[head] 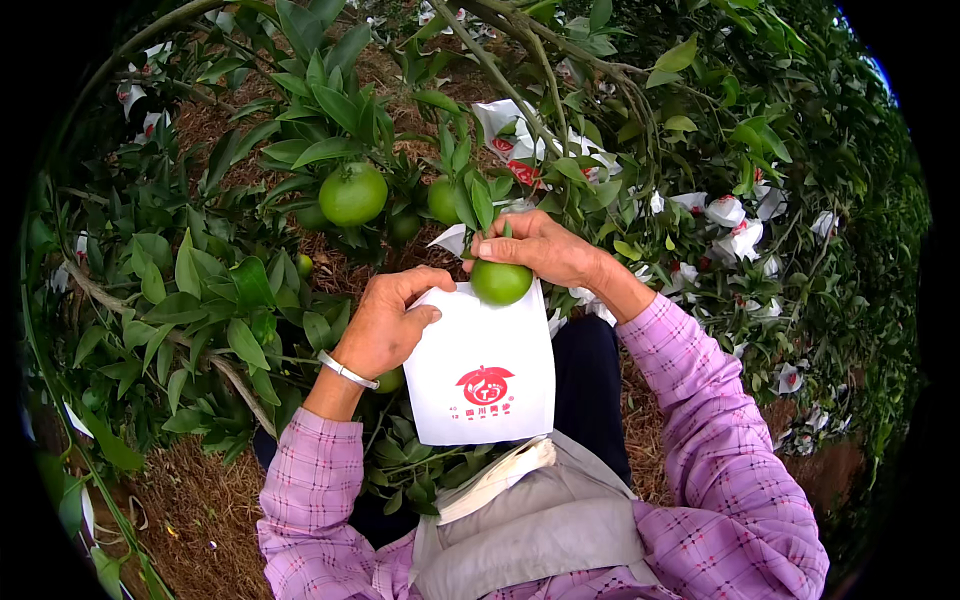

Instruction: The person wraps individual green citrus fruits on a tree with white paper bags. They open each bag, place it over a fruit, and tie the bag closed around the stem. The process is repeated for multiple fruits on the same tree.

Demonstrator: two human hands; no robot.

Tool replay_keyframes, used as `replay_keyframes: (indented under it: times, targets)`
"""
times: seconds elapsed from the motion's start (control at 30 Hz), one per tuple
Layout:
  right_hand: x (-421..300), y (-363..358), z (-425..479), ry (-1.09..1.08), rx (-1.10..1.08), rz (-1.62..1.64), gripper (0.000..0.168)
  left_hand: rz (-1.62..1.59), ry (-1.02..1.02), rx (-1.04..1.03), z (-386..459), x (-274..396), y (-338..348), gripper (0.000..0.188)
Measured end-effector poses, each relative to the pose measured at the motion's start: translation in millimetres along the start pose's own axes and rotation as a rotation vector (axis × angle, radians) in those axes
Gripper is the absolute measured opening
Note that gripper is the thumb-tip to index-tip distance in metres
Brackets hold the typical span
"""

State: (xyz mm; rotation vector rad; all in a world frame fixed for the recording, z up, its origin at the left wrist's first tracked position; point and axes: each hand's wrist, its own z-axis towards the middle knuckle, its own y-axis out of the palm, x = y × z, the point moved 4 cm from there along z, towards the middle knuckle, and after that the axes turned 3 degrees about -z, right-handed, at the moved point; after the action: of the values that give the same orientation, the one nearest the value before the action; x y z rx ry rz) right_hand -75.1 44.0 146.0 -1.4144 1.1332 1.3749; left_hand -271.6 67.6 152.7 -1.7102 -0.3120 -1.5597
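A white paper fruit bag [480, 360] with a red printed logo hangs flat in front of me, pinched at its upper left corner by my left hand [397, 319]. My right hand [536, 247] grips the stem and leaves just above a green citrus fruit [501, 283]. That fruit rests at the bag's top edge, its lower part overlapping the paper. How far the bag's mouth is spread cannot be told. Another green citrus fruit [353, 194] hangs uncovered at the upper left, and one more [444, 200] hangs behind my right hand, partly under leaves.
A stack of paper bags [499, 484] sits in a grey waist pouch [525, 540] at my front. Bagged fruits [739, 240] hang in the foliage at right. A bare branch [232, 375] crosses at left, and branches [517, 90] arch overhead.
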Motion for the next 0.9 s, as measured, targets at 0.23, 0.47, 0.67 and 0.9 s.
replay_keyframes:
  times: [0.23, 0.47, 0.67, 0.9]
  targets:
    - [0, 9, 15, 0.026, 0.074, -0.244, 0.032, 0.131, 0.031, 0.136, 16, 0, -2, 0.011]
    - [0, -10, 10, 0.033, 0.149, -0.309, 0.032, 0.071, 0.1, 0.211, 12, 10, 13, 0.011]
    - [-4, 3, 21, -0.021, 0.143, -0.468, 0.033, -0.376, -0.071, 0.065, 15, -14, 13, 0.013]
    - [-5, 5, 16, 0.008, 0.11, -0.467, 0.033, -0.407, -0.101, 0.094, 14, -26, 6, 0.008]
